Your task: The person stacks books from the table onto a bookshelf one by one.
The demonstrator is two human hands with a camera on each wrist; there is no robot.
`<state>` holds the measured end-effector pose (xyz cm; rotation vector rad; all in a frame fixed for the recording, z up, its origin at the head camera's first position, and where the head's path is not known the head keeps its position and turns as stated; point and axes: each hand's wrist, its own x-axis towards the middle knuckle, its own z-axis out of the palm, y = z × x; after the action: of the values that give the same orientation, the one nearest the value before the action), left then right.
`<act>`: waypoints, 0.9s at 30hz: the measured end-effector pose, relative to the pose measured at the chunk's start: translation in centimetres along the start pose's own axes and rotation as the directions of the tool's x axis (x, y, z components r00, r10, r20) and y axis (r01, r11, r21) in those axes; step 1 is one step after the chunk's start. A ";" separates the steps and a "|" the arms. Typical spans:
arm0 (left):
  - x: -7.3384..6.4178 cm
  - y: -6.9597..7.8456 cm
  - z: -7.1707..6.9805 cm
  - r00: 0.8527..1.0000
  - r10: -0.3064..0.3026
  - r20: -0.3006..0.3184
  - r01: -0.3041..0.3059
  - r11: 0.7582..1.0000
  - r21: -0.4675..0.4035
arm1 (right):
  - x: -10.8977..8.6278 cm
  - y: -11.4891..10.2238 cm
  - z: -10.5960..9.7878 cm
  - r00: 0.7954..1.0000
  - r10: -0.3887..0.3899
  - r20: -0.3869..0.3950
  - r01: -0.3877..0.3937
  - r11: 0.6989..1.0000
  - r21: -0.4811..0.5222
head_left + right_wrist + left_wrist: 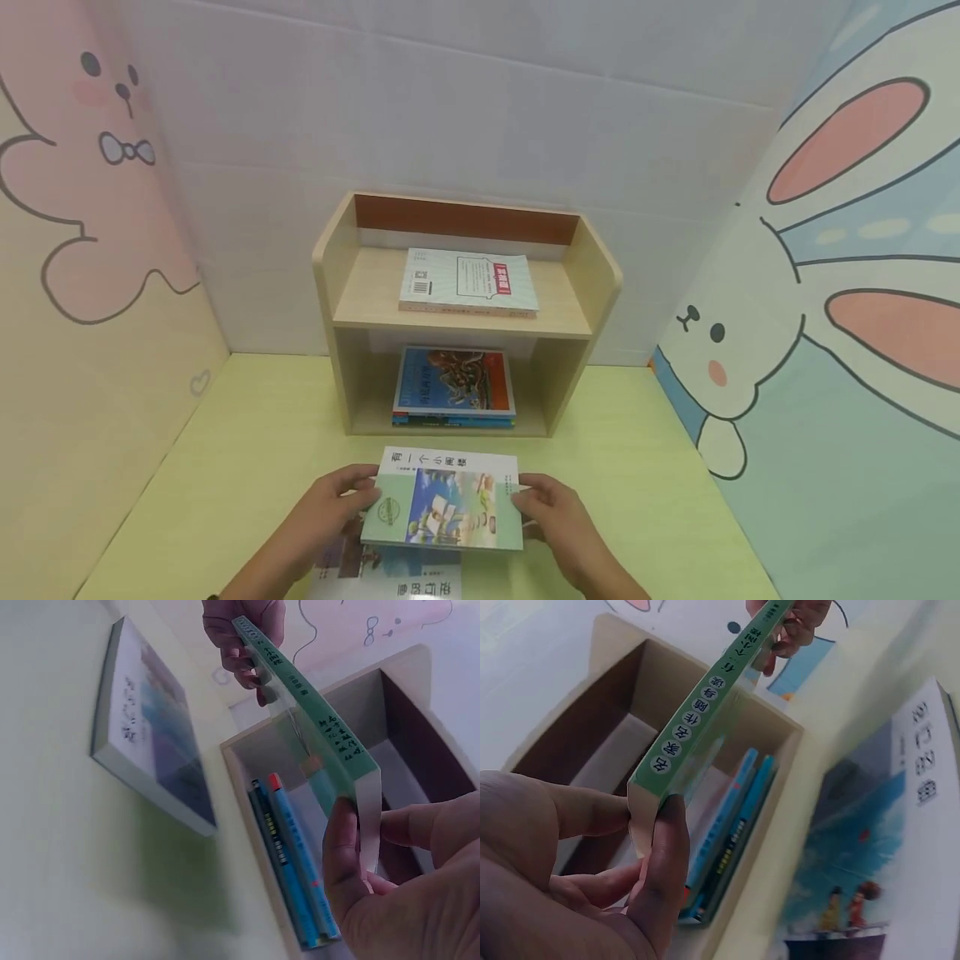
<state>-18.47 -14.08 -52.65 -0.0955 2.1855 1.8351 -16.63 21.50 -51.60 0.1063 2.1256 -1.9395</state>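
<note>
Both hands hold a thin book [450, 504] with a green and white illustrated cover, raised above the table in front of the shelf. At its left edge, the left hand [330, 508] pinches it between thumb and fingers. The right hand [557, 521] grips the opposite edge in the same way. Its green spine [697, 712] shows in the left wrist view. Below, partly covered by the held book, a second book [390, 575] lies on the table; in the right wrist view this book [146, 727] lies apart from the raised one.
A two-tier wooden shelf [461, 325] stands against the white wall. A pale blue-white book [468, 279] lies on its upper tier. Several stacked books [453, 383] lie flat in the lower tier. Yellow-green table surface [645, 467] extends on both sides, between walls with cartoon animals.
</note>
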 end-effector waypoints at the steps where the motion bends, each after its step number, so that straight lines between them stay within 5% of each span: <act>1: -0.2 0.5 -0.2 1.000 0.006 0.020 -0.006 1.000 -0.017 | 0.0 -0.5 -0.1 1.000 -0.006 0.003 0.006 1.000 0.002; 9: -1.0 4.1 -2.0 0.980 0.112 0.165 -0.100 0.992 -0.075 | -0.6 -5.1 -0.7 0.999 -0.050 0.000 0.049 0.999 -0.013; 27: -1.8 13.3 -4.1 0.933 0.255 0.253 -0.252 0.967 -0.042 | -1.6 -14.1 -2.4 0.997 -0.067 0.026 0.070 0.992 -0.103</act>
<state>-20.55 -15.78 -38.88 0.4199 2.0847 1.8651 -18.65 22.55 -37.34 -0.0089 2.2382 -1.8526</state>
